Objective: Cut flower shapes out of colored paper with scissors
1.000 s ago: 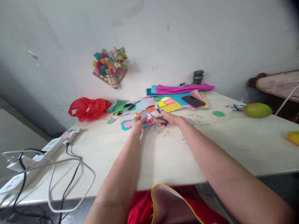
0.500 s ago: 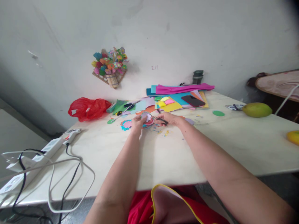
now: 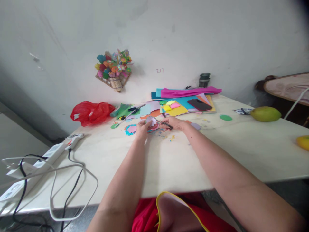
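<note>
My left hand [image 3: 142,128] pinches a lilac paper piece [image 3: 151,120] that has a scalloped edge. In my right hand [image 3: 172,123] is a pair of scissors [image 3: 168,125] with dark handles, its blades lying at the paper's right edge. Just left of my left hand lies a flower-shaped paper cutout [image 3: 131,129] in pink and blue. Below the held paper a red and pink paper piece shows in part. Small paper scraps [image 3: 172,138] are scattered under my hands.
Coloured paper sheets [image 3: 183,110], a phone [image 3: 200,104] and a second pair of scissors [image 3: 134,110] lie behind my hands. A red plastic bag [image 3: 93,112] sits left. A power strip [image 3: 49,156] with cables runs along the left edge. A green-yellow fruit [image 3: 265,114] is at right.
Almost nothing differs. The scissors in my right hand have shifted very slightly at the edge of the lilac paper.
</note>
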`<state>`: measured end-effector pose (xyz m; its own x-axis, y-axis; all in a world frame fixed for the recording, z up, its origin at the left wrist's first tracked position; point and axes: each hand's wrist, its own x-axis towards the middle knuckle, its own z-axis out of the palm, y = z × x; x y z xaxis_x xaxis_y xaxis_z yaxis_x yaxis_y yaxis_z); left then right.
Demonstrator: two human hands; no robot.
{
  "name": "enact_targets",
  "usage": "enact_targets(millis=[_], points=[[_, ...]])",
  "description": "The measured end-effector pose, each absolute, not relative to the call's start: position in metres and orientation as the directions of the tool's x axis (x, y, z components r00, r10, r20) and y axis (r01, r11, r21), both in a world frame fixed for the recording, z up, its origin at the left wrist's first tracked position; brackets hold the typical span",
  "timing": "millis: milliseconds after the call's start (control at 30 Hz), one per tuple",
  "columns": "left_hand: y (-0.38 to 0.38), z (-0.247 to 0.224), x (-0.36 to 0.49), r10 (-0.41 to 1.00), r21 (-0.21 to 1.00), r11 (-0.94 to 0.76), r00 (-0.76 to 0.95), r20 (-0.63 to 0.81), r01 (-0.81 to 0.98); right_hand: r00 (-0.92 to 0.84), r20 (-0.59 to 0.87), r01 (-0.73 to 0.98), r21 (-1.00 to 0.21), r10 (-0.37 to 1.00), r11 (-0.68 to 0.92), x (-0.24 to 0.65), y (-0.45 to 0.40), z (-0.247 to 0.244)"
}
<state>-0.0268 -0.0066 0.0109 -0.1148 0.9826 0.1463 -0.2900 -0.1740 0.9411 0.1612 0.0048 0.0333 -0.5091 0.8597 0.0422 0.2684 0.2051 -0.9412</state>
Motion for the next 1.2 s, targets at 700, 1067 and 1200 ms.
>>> enact_targets(millis=[700, 1067, 1200], points=[[-0.007, 0.009, -0.025, 0.988, 0.905, -0.143, -0.107, 0.109, -0.401, -0.507, 0.092, 0.181, -0.961, 0.857, 0.21, 0.154, 0.006, 0.031], [-0.011, 0.012, -0.02, 0.991, 0.888, -0.111, -0.123, 0.062, -0.447, -0.479, 0.062, 0.134, -0.981, 0.875, 0.143, 0.148, -0.004, 0.039], [-0.01, 0.01, -0.019, 0.987, 0.887, -0.127, -0.145, 0.069, -0.443, -0.475, 0.055, 0.081, -0.991, 0.878, 0.106, 0.145, -0.004, 0.038]])
